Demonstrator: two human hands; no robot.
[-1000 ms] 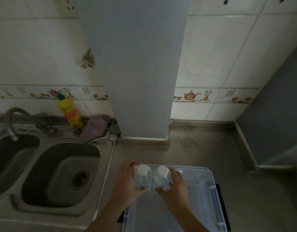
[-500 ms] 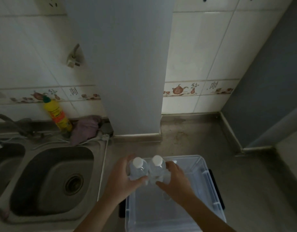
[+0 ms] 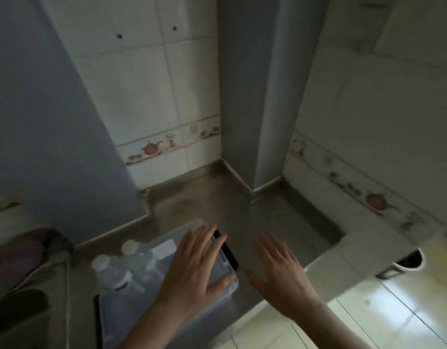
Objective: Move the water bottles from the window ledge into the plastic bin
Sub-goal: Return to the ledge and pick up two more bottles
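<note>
Both hands released; apparently two water bottles [image 3: 121, 267] in plastic bin [image 3: 227, 285].

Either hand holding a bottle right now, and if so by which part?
Neither. The left hand and right hand are both open with fingers spread. The two water bottles stand in the plastic bin, no grip on them.

two clear plastic water bottles with white caps [image 3: 121, 267] stand upright side by side in the clear plastic bin [image 3: 227, 285] on the grey stone desk [image 3: 242, 210]. the left hand [image 3: 194, 270] hovers flat over the bin, fingers spread and empty; the right hand [image 3: 280, 273], equally spread and empty, hovers over the desk beside it.
</note>
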